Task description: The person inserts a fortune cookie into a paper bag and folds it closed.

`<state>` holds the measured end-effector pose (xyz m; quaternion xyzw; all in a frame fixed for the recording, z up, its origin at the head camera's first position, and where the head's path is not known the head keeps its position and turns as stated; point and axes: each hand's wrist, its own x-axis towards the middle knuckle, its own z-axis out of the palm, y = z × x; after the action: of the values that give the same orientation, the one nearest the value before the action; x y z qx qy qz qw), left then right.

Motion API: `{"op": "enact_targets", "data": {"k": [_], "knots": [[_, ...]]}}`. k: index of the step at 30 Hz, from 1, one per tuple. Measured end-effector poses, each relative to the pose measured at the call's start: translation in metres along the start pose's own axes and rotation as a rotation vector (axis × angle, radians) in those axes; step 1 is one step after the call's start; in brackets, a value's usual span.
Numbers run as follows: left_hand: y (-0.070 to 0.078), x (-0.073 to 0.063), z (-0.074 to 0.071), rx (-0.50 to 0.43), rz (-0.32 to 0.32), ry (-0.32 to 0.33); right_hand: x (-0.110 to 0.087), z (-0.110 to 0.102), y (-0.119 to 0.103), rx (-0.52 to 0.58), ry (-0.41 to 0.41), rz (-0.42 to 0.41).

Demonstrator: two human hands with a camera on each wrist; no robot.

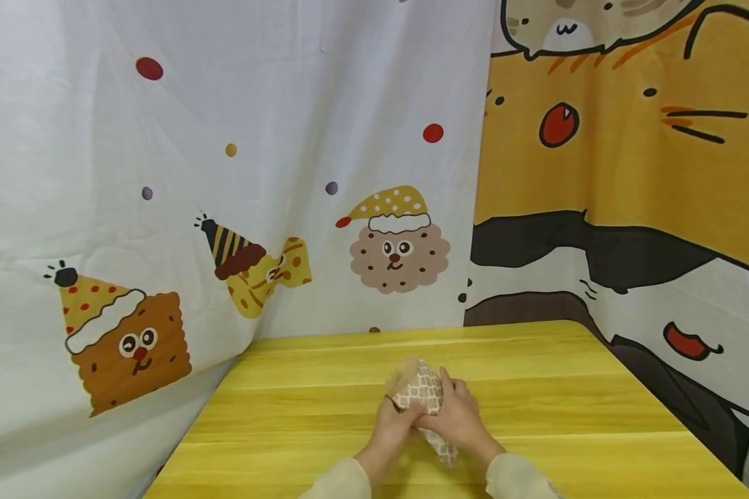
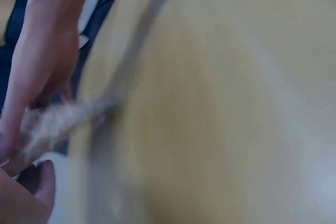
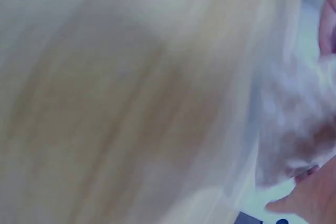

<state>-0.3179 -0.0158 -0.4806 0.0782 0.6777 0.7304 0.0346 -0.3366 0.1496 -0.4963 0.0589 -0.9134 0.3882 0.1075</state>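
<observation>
A beige cloth piece with a white lattice pattern [image 1: 427, 389] is held above the table by both hands, bunched and slanting. My left hand [image 1: 390, 424] grips its left side, thumb across the front. From the right, my right hand [image 1: 458, 416] holds it with the thumb meeting the left one and the fingers behind the fabric. The left wrist view catches the blurred cloth [image 2: 59, 124] between the two hands. Blur also softens the cloth [image 3: 294, 124] in the right wrist view, so its exact kind cannot be told.
The yellow wood-grain table [image 1: 287, 395] spreads out under the hands. Behind it hangs a white curtain [image 1: 274, 104] with cartoon biscuits, and at the right an orange cartoon-animal curtain [image 1: 624, 166].
</observation>
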Motion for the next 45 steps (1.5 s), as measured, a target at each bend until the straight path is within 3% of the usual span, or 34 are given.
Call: {"op": "enact_targets", "data": {"k": [6,8,12,16,23,30,39,45], "knots": [[0.029,0.024,-0.029,0.048,0.129,-0.139,0.001,-0.015,-0.008,0.313,0.096,-0.043],[0.033,0.028,-0.038,0.097,0.140,-0.217,0.000,-0.018,-0.004,0.343,0.091,-0.053],[0.024,0.029,-0.050,0.211,0.095,-0.283,0.000,-0.017,0.006,0.310,0.001,-0.031],[0.015,0.029,-0.054,0.231,0.103,-0.260,0.003,-0.019,0.006,0.338,-0.036,-0.056],[0.020,0.031,-0.051,0.194,0.141,-0.226,0.008,-0.027,-0.005,0.385,-0.021,-0.101],[0.020,0.030,-0.049,0.176,0.131,-0.233,0.008,-0.033,-0.018,0.422,-0.015,-0.067],[0.019,0.028,-0.042,0.219,0.151,-0.260,0.014,-0.037,-0.035,0.353,0.034,-0.025],[0.021,0.030,-0.045,0.193,0.192,-0.188,0.014,-0.039,-0.024,0.484,-0.064,-0.075]]}}
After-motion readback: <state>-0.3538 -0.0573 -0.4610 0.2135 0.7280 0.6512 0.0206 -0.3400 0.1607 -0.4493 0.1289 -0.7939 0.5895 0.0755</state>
